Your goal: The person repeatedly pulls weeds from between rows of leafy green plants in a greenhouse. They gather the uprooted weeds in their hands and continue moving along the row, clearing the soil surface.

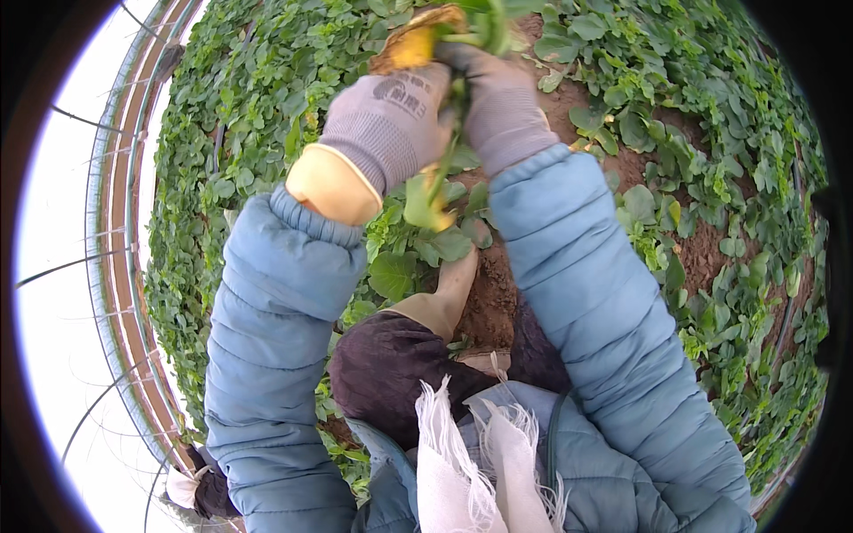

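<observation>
Both my hands wear grey knitted gloves and are raised close together at the top of the head view. My left hand [391, 115] is closed round the stems of a leafy green plant [429, 197]. Beside it, my right hand [502, 102] grips the same plant higher up, its dark-coated fingers wrapped round the stems. A withered yellow-brown leaf [413, 46] sticks out above my left hand. Thick green stems, smeared by motion, rise above my right hand. One leaf with a yellow tip dangles below the gloves. My fingertips are partly hidden.
Dense low leafy plants [267, 115] cover the ground on both sides. Brown soil [702, 258] shows between rows. My boot [455, 289] stands among leaves. A curved framed wall [124, 204] runs along the left. A dark-clothed shape, perhaps a person [209, 489], is at lower left.
</observation>
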### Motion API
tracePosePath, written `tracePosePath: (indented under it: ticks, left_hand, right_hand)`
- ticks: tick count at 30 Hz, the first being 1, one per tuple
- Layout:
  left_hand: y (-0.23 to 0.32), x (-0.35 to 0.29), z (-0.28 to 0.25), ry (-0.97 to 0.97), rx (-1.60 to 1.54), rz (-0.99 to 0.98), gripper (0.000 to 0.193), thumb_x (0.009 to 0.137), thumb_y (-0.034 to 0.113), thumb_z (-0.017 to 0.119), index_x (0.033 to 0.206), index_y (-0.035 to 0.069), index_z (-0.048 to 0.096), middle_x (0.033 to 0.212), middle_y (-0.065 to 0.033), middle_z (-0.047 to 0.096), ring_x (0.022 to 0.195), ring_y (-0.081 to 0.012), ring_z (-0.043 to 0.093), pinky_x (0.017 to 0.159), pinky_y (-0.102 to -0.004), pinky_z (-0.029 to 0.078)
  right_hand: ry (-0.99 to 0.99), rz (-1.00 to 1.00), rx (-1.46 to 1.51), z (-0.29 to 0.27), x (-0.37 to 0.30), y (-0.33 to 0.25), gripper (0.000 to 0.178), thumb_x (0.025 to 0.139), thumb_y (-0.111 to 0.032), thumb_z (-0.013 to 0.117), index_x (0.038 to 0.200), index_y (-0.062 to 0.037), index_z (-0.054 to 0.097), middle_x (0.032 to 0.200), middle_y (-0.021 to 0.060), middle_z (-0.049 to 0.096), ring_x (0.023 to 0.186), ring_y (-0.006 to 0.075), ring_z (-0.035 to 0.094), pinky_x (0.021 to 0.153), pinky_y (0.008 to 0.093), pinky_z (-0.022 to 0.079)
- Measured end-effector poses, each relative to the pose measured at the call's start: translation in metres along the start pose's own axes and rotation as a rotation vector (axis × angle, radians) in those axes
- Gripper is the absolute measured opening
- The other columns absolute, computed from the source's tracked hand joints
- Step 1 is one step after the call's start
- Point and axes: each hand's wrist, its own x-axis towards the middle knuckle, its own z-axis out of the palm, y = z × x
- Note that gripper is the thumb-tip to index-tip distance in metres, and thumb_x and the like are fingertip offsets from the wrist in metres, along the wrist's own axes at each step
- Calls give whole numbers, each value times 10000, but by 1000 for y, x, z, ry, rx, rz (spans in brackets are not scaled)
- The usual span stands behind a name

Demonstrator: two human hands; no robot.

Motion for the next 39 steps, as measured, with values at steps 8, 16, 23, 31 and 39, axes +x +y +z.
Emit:
tracePosePath:
  ticks: [8,16,23,31,39]
  left_hand:
    - [-174,-119,97,307,-1364,-274,383,976,185,544,1313,2,541,1213,-76,631,962,-143,631,812,-264,509]
    - [-228,-276,344,324,-1764,-939,404,902,159,594,1290,49,567,1193,-111,658,1070,-199,625,903,-323,494]
    - [-245,-205,465,351,-1362,-1376,543,859,329,574,1336,71,548,1284,-174,606,1143,-317,581,986,-364,432]
    - [-267,-155,459,639,-1243,-1887,823,857,546,627,1455,40,376,1460,-174,449,1307,-351,456,1083,-401,341]
    - [-275,-139,414,447,-1197,-1923,827,848,554,632,1461,55,388,1425,-188,488,1253,-344,520,1039,-404,397]
  right_hand:
    - [-114,-133,-26,-62,35,-19,335,950,-141,537,1235,32,553,1120,148,647,989,285,653,885,424,548]
    - [87,-106,-419,-88,36,-25,391,997,-215,389,1297,4,513,1275,171,578,1134,326,594,1001,491,482]
    - [-113,-19,-479,-100,41,-25,348,992,-171,402,1275,1,507,1282,167,565,1135,306,598,992,475,505]
    - [-2,76,-437,-95,40,-22,375,984,-217,435,1268,14,515,1253,170,587,1078,323,625,870,501,563]
    - [10,131,-471,-99,41,-18,391,985,-254,424,1280,-19,526,1256,155,593,1108,315,611,884,528,547]
